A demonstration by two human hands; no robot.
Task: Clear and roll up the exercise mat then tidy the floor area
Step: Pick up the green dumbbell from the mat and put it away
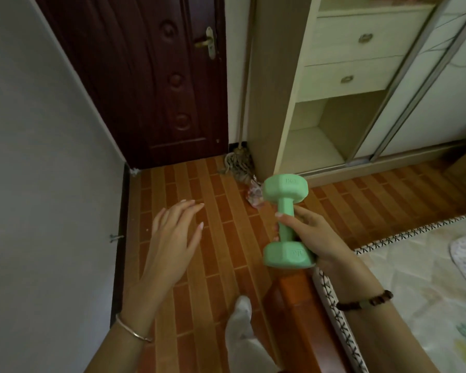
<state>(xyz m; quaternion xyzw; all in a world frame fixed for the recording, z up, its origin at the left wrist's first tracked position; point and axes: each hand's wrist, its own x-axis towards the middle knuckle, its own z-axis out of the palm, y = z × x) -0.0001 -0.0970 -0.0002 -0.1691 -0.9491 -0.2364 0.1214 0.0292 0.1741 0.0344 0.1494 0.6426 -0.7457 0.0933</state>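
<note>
At the bottom centre of the frame, a foot in a white sock (pixel 240 309) stood on the tiled floor (pixel 199 184), just beside the reddish wooden bed edge (pixel 297 305). The pale bedding (pixel 414 270) with its cross-stitched border filled the lower right.

The left hand (pixel 172 238) hovered above the floor at centre left, fingers straight and slightly spread, holding nothing; a thin bangle (pixel 133 329) circled its wrist. The right hand (pixel 318 238) (a beaded bracelet (pixel 366 302) on its wrist) had fingers and thumb curled round the handle of the green dumbbell (pixel 285 232), which stood nearly upright in the air at the frame's centre, above the corner of the bed edge.

Farther off, a crumpled scrap (pixel 254 196) lay on the floor near a mop head (pixel 238 162) in the corner. A dark wooden door (pixel 145 76) stood at upper left and a pale wardrobe (pixel 288 76) with two drawers (pixel 355 55) at upper right.
</note>
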